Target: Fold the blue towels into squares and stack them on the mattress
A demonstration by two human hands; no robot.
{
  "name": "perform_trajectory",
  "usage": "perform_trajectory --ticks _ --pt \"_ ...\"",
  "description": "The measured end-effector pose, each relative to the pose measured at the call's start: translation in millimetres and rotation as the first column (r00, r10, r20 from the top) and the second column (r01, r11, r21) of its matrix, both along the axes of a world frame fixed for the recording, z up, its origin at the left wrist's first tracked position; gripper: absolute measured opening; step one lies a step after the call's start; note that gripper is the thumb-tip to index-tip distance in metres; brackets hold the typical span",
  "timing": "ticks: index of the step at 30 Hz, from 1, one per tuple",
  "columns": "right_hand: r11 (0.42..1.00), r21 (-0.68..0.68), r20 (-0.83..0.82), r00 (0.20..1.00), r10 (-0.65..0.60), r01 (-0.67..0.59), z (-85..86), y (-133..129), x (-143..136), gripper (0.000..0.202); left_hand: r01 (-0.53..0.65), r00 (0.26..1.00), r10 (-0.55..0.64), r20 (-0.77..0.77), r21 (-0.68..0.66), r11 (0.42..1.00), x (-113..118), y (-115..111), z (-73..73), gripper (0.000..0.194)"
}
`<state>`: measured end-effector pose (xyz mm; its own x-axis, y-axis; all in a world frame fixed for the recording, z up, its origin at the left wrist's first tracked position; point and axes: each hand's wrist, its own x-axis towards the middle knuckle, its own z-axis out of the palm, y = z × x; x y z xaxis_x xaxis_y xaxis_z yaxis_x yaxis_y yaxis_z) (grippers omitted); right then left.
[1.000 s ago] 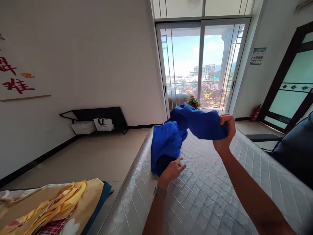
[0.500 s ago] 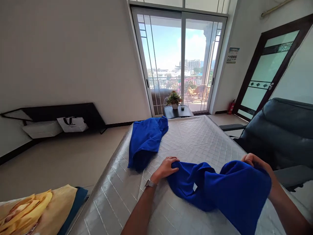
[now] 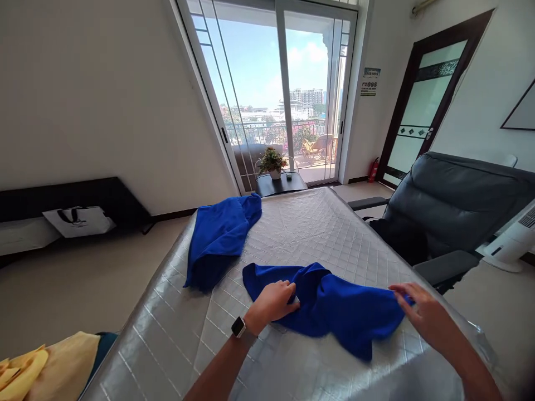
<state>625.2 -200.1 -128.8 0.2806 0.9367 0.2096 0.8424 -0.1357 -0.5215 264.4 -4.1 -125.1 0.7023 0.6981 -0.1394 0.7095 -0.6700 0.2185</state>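
A crumpled royal-blue cloth (image 3: pixel 343 303) lies across a silvery quilted mattress (image 3: pixel 301 234) in front of me. My left hand (image 3: pixel 273 303), with a watch on its wrist, is closed on the cloth's left part; a bit of white, perhaps its label, shows at the thumb. At the right end, my right hand (image 3: pixel 422 312) pinches the cloth's edge between thumb and fingers. A second blue cloth (image 3: pixel 219 234) rests farther off at the mattress's left edge, touched by neither hand.
A black armchair (image 3: pixel 460 206) stands along the right side. Beyond the mattress is a small black table (image 3: pixel 280 185) with a potted plant (image 3: pixel 272 162). Yellow fabric (image 3: pixel 62 362) is piled at lower left. A white bag (image 3: pixel 79 221) sits by the left wall.
The held cloth has come down flatter onto the mattress, its raised right end lowered. My left hand has moved from its left end inward to the label area. The view has turned right.
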Motion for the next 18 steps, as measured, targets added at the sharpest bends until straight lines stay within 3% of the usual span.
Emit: perform_trajectory --ticks 3,5,8,11,14,18 --pt "0.972 0.024 -0.022 0.972 0.233 -0.233 3.0 25.5 -95.1 0.026 -0.102 0.995 0.102 -0.008 -0.025 0.994 10.6 -11.1 0.6 0.018" --pt "0.959 0.015 0.068 0.957 0.283 -0.285 -4.7 41.3 -138.2 0.023 -0.162 0.987 0.162 0.013 -0.029 0.986 7.0 -15.4 9.0 0.024" --pt "0.977 0.027 0.18 0.963 0.201 -0.209 -20.9 55.5 -157.4 0.026 -0.287 0.945 0.285 0.159 -0.011 0.958 -15.1 -23.2 33.9 0.028" --pt "0.984 0.091 0.162 0.978 0.135 -0.151 -29.3 53.6 -136.0 0.022 -0.48 0.808 0.405 0.427 0.08 0.874 -55.5 -38.3 68.3 0.031" --pt "0.982 0.167 0.069 0.994 0.081 -0.092 -26.7 37.3 -93.8 0.013 -0.707 0.635 0.497 0.591 0.185 0.683 -100.8 -62.4 101.5 0.033" --pt "0.959 0.257 -0.029 0.993 -0.112 0.116 -12.6 10.6 -36.8 0.02 -0.929 0.358 0.612 0.706 0.202 0.31 -137.0 -98.0 126.9 0.029"
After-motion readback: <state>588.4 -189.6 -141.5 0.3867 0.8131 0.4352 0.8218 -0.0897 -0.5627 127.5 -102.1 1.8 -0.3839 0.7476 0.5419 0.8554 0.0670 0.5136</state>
